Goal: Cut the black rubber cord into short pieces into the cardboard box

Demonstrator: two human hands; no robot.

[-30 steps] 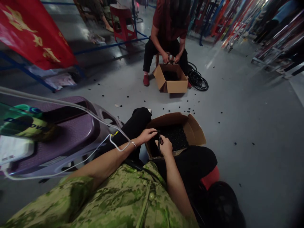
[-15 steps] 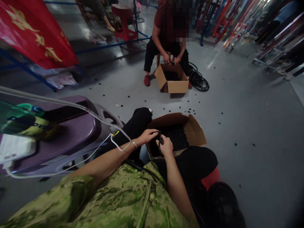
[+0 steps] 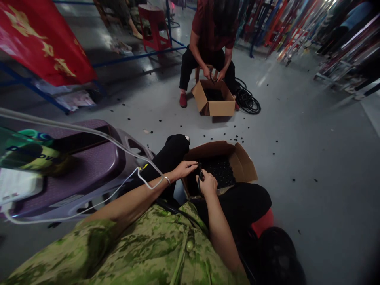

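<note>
While the left hand (image 3: 186, 169) reaches in with its fingertips closed around what seems to be a small dark piece (image 3: 199, 164), the right hand (image 3: 208, 183) is curled around a slim dark tool (image 3: 200, 178), likely snips or scissors, though blur hides its exact shape and whether its blades are apart. The two meet above the left part of an open cardboard box (image 3: 246, 162), whose inside holds a spread of small black parts (image 3: 224, 172). The step in hand looks like trimming or separating one part at a time; whether the piece is already cut, I cannot tell. The next move seems to call for a steady left pinch, the tool lined up with the join, and those fingertips kept clear of its tip, with the work held over the box. Past the box's far edge, loose black bits (image 3: 236, 138) dot the grey floor (image 3: 297, 118). Farther out, a seated co-worker (image 3: 204, 39) bends over a second box (image 3: 221, 108), beside which lies a coil of black tubing (image 3: 249, 103). A white cable (image 3: 151, 187) crosses the left forearm, so it could snag on a wide reach.
</note>
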